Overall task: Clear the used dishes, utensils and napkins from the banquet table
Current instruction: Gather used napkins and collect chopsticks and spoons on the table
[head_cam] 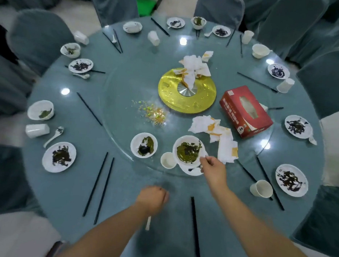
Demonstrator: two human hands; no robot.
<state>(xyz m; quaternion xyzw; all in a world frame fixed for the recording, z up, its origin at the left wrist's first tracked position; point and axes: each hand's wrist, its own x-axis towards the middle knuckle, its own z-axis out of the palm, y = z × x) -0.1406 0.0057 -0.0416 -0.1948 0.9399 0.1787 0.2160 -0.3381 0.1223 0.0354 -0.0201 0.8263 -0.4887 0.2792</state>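
Observation:
My right hand [212, 167] reaches over the glass turntable [119, 97] and pinches the right rim of a white bowl [189, 149] that holds green leftovers. This bowl sits on a small white plate [191, 171]. A white cup [168, 160] stands just left of it, and a dish of dark greens [143, 145] lies further left. My left hand [154, 199] hovers over the near table as a closed fist, with a thin white utensil handle [148, 223] poking out under the wrist. Soiled napkins [221, 137] lie right of the bowl, and more napkins [194, 70] are piled on the gold centre disc [186, 93].
Around the teal table's rim [47, 190] lie several used plates [59, 157], bowls [40, 110], cups [261, 188], spoons [54, 136] and black chopsticks [99, 185]. A red tissue box [245, 111] and scattered food crumbs [151, 113] sit on the turntable. Covered chairs [37, 38] ring the table.

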